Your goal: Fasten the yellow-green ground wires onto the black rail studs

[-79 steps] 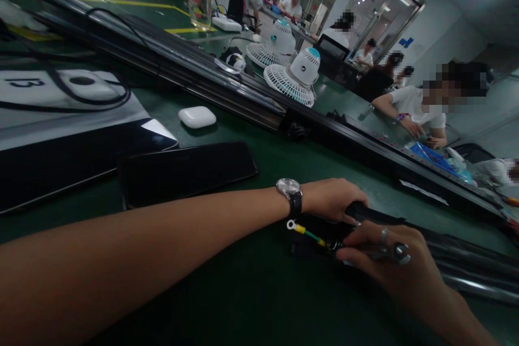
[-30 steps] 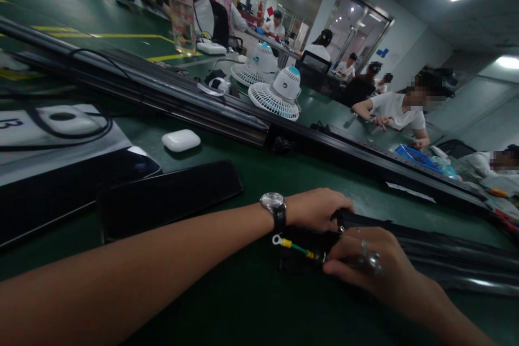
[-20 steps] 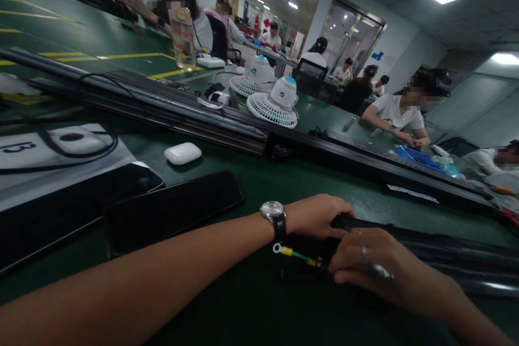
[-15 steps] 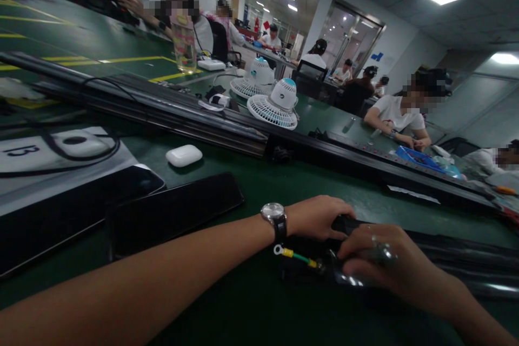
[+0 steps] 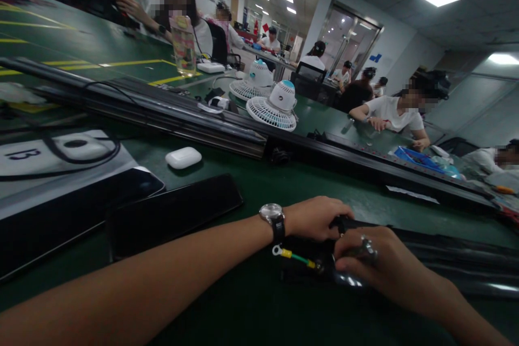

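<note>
My left hand [image 5: 318, 218], with a round watch [image 5: 272, 215] on its wrist, has its fingers curled over the end of a long black bar [image 5: 466, 248]. Close to its right is my right hand [image 5: 375, 259], a silvery ring on one finger. Thumb and fingers there are pinched together at the black bar, and whatever sits between them is hidden. Below my left wrist a short green-yellow wire with a ring terminal [image 5: 277, 250] sticks out to the left from the bar's near end, apart from both hands.
Behind the hands, long black rails [image 5: 336, 157] cross the green table [image 5: 219, 292]. Left lie a white earbud case [image 5: 183, 158], a black phone-like slab [image 5: 178, 211] and cables on paper. Two white fans [image 5: 273, 105] and a bottle [image 5: 184, 48] stand beyond; people sit around.
My right hand has shifted slightly left along the bar, its ring turning more into view. My left hand has barely moved. Across the table, a person's arm has moved.
</note>
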